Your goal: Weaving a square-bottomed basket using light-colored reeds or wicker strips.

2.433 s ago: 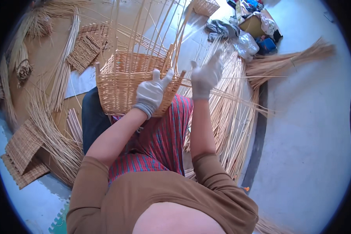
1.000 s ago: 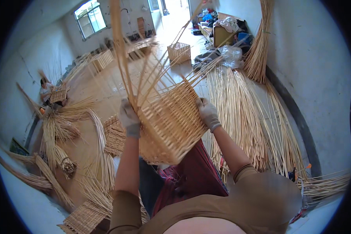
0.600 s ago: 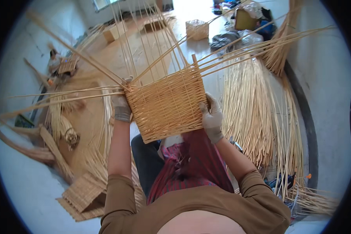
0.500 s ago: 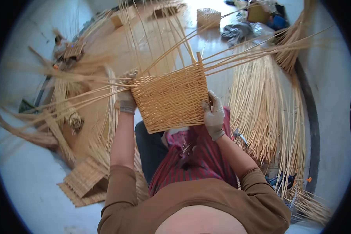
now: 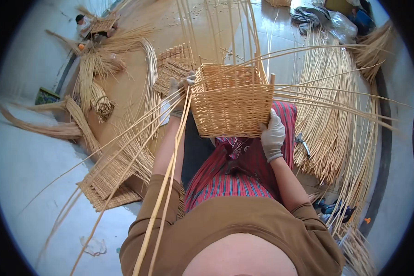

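Note:
A half-woven tan wicker basket (image 5: 232, 110), with long loose canes standing up and fanning out from its top and corners, sits upright over my lap. My left hand (image 5: 182, 89), in a pale glove, is closed on its upper left corner, partly hidden by canes that run down toward the lower left. My right hand (image 5: 272, 135), also gloved, grips the basket's lower right side below a wooden corner stick (image 5: 272, 78). A striped red cloth (image 5: 227, 184) covers my lap under the basket.
Long cane bundles (image 5: 322, 110) lie at the right beside pliers (image 5: 302, 143). Woven panels (image 5: 106, 186) lie lower left, more panels (image 5: 170, 69) beyond the basket. At upper left a co-worker (image 5: 83, 25) sits holding weaving. Bags and clothes (image 5: 342, 28) are heaped at upper right.
The basket has been turned and tilted from flat-side-up to upright, so its open top shows. Canes at the left now hang downward. Both my hands still hold it; the view tips further down.

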`<state>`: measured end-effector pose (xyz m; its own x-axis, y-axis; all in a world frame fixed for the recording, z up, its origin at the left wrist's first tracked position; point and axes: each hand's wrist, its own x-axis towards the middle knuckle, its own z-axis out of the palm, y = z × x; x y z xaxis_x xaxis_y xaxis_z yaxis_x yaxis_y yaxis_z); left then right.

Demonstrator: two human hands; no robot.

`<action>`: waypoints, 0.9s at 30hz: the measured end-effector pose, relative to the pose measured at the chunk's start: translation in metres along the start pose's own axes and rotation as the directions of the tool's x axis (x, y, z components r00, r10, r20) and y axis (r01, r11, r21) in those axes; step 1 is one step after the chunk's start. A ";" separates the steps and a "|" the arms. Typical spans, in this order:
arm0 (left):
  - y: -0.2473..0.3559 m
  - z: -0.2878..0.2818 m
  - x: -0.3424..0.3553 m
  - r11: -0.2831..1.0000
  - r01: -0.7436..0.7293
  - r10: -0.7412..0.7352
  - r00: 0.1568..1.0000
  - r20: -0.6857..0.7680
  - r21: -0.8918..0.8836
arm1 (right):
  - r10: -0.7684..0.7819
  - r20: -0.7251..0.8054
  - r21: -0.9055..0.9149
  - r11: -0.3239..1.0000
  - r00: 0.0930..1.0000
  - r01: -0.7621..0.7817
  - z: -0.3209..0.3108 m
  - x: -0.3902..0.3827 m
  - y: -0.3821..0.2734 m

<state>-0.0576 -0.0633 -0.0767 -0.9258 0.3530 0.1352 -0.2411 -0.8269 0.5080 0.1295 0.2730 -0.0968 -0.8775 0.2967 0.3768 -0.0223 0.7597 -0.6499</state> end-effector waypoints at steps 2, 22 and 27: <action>0.019 -0.009 -0.014 0.924 -0.078 0.168 0.962 -0.215 0.373 | -0.102 -0.011 0.027 0.994 0.995 0.103 0.007 -0.002 -0.006; -0.015 0.080 -0.145 0.308 -0.041 0.822 0.515 -0.244 0.950 | -0.421 0.266 0.340 0.883 0.867 0.324 -0.015 -0.015 -0.090; -0.025 0.142 -0.159 0.448 0.070 0.733 0.543 -0.411 0.891 | -0.825 0.315 0.754 0.518 0.469 0.405 -0.003 -0.010 -0.194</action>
<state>0.1372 -0.0373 0.0097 -0.7987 -0.5940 0.0962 0.0868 0.0445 0.9952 0.1440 0.1241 0.0278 -0.5441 -0.6698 0.5052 -0.7277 0.0771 -0.6815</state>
